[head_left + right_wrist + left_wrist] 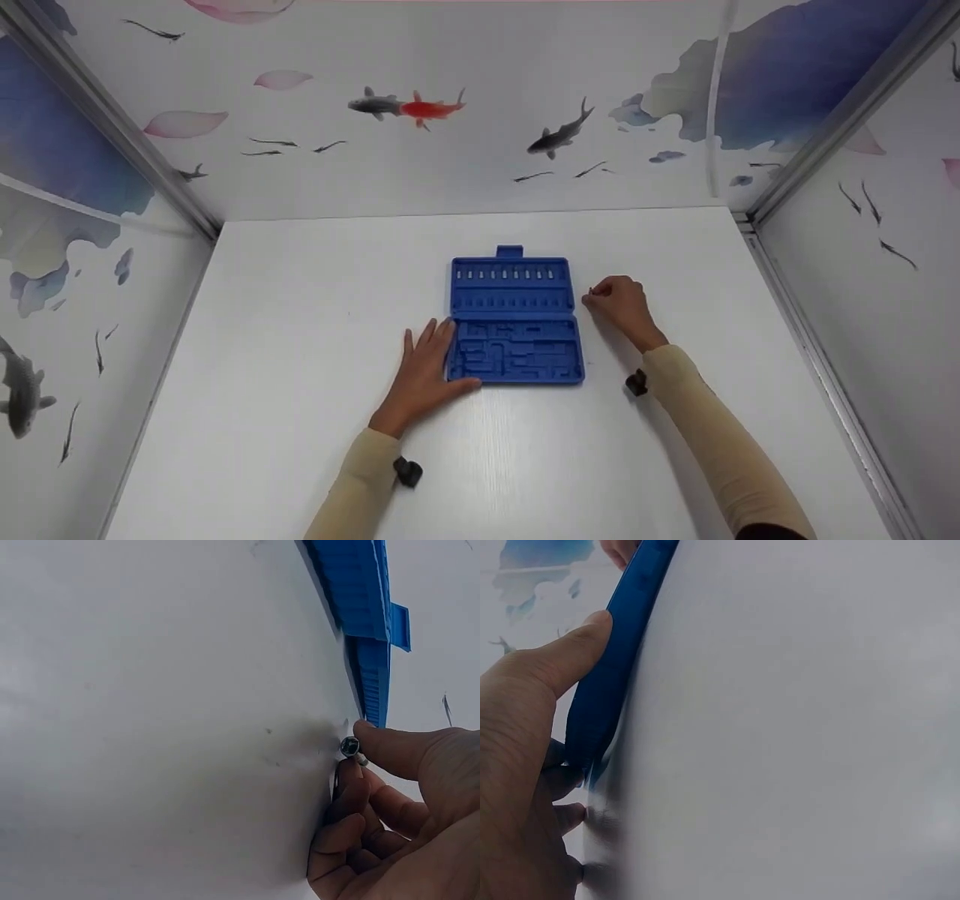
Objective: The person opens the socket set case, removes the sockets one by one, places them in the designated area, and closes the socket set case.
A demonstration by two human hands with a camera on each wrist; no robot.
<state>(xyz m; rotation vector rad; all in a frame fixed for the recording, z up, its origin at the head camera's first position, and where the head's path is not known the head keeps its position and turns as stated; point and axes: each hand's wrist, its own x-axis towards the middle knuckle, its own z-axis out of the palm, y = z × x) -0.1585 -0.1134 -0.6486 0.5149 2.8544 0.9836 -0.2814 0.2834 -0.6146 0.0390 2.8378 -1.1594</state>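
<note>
An unfolded blue plastic case [514,316] lies on the white table with moulded slots in both halves. Along the top of its far half runs a row of several small silver pieces [505,274]. My left hand [424,375] rests at the case's near left corner, fingers spread along the left side. Its thumb [589,641] touches the near edge. Just right of the case, my right hand [624,306] pinches a small metal socket [349,747] between thumb and fingertips, low over the table. The socket's open end shows in the right wrist view.
The white table [300,300] is bounded by a back wall [480,165] and side walls printed with fish and petals. A latch tab [510,251] sticks out from the case's far edge. Black wrist cameras sit at both sleeves.
</note>
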